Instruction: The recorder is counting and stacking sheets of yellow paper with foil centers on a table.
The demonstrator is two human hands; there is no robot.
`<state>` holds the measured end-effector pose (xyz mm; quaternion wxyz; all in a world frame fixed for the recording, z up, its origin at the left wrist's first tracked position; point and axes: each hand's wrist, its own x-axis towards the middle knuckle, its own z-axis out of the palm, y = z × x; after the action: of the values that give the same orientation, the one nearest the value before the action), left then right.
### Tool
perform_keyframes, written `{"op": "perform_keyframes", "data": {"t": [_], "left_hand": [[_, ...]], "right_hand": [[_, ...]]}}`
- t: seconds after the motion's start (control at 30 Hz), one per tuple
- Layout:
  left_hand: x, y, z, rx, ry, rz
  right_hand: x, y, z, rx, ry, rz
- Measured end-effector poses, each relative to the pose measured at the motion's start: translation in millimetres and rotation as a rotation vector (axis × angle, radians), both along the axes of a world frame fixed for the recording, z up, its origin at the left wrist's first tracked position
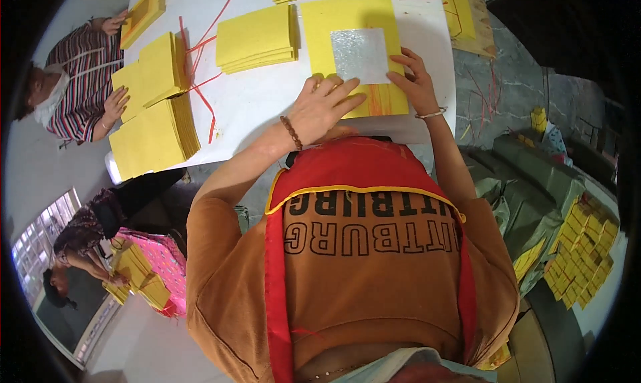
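Item: yellow sheet (320, 23) with silver foil square (360, 55), on white table (260, 96). Left of the foil: yellow paper stack (257, 39); your left hand (324, 106) lay flat, unclenched, on the sheet. Right of it: your right hand (417, 79), fingers spread, pressed the foil's edge.

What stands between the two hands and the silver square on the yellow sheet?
Nothing visible. The left hand lies flat on the yellow sheet just beside the silver square, and the right hand touches the square's right edge.
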<state>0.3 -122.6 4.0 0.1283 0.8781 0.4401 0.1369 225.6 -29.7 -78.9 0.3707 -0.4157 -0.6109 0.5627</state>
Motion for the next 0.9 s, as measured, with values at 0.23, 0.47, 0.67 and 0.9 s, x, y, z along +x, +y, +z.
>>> {"op": "perform_keyframes", "data": {"t": [0.23, 0.47, 0.67, 0.9], "left_hand": [[-2, 13, -4, -0.128, -0.238, -0.031], [1, 22, -5, -0.399, -0.427, 0.183], [1, 26, -5, -0.583, -0.441, 0.291], [-2, 29, -9, -0.663, -0.543, 0.346]], "right_hand": [[4, 1, -7, -0.097, 0.114, 0.033], [4, 3, -8, -0.119, 0.116, 0.036], [5, 3, -8, -0.129, 0.103, 0.036], [10, 6, 0, -0.164, 0.130, 0.079]]}}
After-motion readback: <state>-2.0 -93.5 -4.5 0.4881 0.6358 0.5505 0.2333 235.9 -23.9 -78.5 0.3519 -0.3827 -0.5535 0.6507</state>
